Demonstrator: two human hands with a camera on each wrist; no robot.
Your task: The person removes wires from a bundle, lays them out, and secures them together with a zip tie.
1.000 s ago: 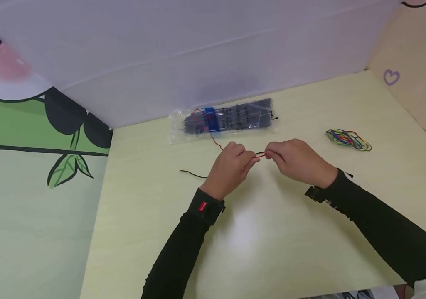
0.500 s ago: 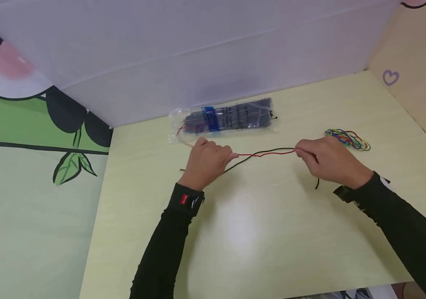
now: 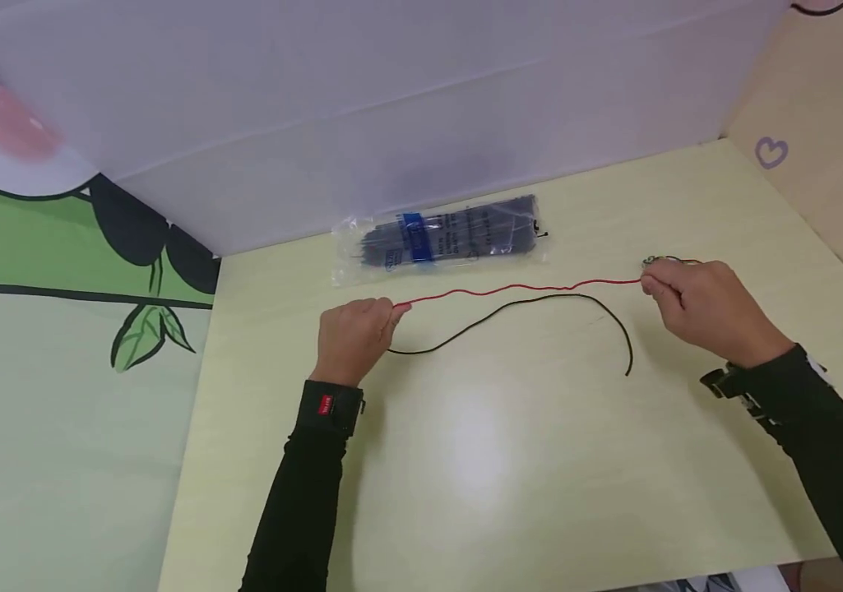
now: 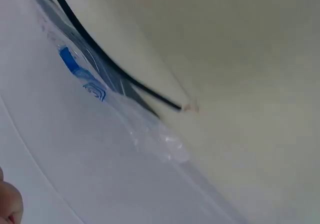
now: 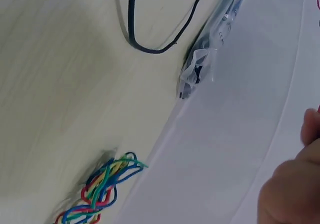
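A thin red cord (image 3: 513, 286) stretches between the two hands in the head view, slightly wavy along its length. My left hand (image 3: 353, 339) pinches its left end; my right hand (image 3: 713, 311) pinches the other end at thumb and forefinger. Below the red cord a black cord (image 3: 498, 311) lies on the table in a loose curve, its right end bent toward the front edge. In the head view its left part passes behind the left hand. The left wrist view shows one end of the black cord (image 4: 150, 90).
A clear plastic bag of dark, thin sticks with a blue band (image 3: 458, 233) lies along the back wall. Behind the right hand sits a multicoloured bundle of cords (image 5: 102, 186), mostly covered in the head view. The pale table (image 3: 502, 493) meets walls at the back and right.
Both hands have moved apart, drawing the red cord out between them. The black cord, earlier held together with the red one, has been let go and lies on the table.
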